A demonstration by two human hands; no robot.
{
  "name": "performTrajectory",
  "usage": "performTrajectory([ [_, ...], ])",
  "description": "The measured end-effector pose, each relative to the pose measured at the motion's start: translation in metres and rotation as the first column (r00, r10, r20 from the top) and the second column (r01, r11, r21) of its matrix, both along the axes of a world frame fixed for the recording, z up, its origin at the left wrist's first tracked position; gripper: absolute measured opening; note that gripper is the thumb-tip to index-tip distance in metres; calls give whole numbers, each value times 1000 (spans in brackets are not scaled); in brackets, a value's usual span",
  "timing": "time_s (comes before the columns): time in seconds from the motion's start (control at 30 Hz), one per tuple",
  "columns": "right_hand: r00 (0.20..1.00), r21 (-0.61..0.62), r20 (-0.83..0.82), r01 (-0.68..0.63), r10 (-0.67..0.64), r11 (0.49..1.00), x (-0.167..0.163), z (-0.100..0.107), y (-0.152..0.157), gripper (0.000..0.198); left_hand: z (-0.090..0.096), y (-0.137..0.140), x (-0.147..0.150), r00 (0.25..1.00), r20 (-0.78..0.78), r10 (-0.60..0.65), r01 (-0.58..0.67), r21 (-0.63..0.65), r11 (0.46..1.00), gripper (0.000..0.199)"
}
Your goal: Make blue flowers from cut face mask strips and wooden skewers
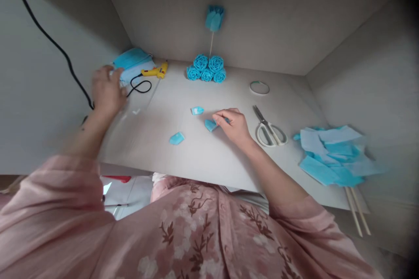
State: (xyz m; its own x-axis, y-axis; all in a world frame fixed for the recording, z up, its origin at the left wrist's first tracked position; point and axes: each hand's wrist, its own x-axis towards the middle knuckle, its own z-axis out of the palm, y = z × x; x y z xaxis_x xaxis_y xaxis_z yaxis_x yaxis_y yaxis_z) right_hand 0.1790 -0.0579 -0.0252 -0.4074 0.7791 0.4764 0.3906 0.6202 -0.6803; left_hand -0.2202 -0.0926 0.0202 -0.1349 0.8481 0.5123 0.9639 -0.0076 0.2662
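My right hand (231,124) is over the middle of the table, fingertips pinched on a blue petal-shaped fabric piece (210,125). Two similar pieces lie nearby: one petal piece (197,110) with a white patch just behind, another petal piece (176,138) closer to the front left. At the back left, my left hand (108,88) is blurred by motion, its fingers apart and nothing visible in them. It is beside blue and white face masks (134,63) and a yellow glue gun (156,71); whether it touches the masks I cannot tell.
Stacked blue fabric roses (207,69) stand at the back, below a blue flower (214,18) on a thin stem. White-handled scissors (269,133) and a ring-shaped roll (259,87) lie to the right. Blue and white fabric scraps (334,154) and sticks (357,211) occupy the right edge.
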Motion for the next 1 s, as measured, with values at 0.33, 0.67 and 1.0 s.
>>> performTrajectory([
  [0.33, 989, 207, 143, -58, 28, 977, -3, -5, -6, 20, -17, -71, 140, 940, -67, -334, 209, -661, 721, 22],
  [0.67, 995, 60, 52, -88, 84, 994, -5, -2, -8, 23, -22, -54, 148, 786, 594, -172, 401, -277, 873, 12],
  [1.0, 872, -491, -488, -309, 37, 815, -5, 7, -6, 38, -14, 1, 216, -125, 988, 89, 588, 1, 809, 29],
])
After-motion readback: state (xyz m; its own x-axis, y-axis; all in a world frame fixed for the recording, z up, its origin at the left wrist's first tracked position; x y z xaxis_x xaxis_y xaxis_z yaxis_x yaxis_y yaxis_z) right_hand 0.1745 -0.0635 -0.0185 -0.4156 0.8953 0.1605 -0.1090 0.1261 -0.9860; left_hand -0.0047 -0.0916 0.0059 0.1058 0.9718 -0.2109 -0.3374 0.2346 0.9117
